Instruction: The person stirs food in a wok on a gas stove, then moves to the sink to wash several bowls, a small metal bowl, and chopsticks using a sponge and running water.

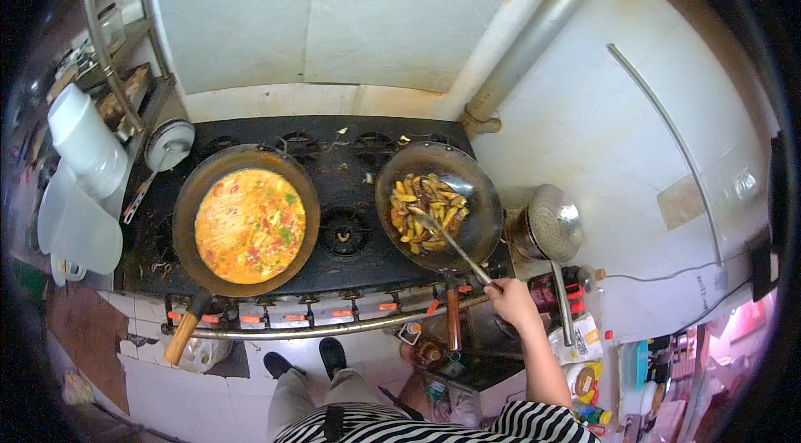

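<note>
My right hand [513, 302] grips the handle of a metal cooking spatula or ladle [462, 251]. Its head rests among browned, sliced food, possibly eggplant [432, 208], in the right-hand wok [479, 211]. That wok sits on the black stove [344, 193], its wooden handle [453, 318] pointing towards me. To the left stands a second wok [184, 224], holding an orange soup or stew [250, 227] with red and green pieces and a pale, foamy-looking patch. Its light wooden handle [181, 340] juts over the front rail. My left hand is out of view.
A perforated metal strainer [554, 224] leans at the wall on the right, above bottles and packages. Left of the stove are a ladle in a bowl [169, 146] and stacked white plastic containers [87, 136]. A metal rail [325, 331] and orange-handled gas valves [297, 318] line the stove's front.
</note>
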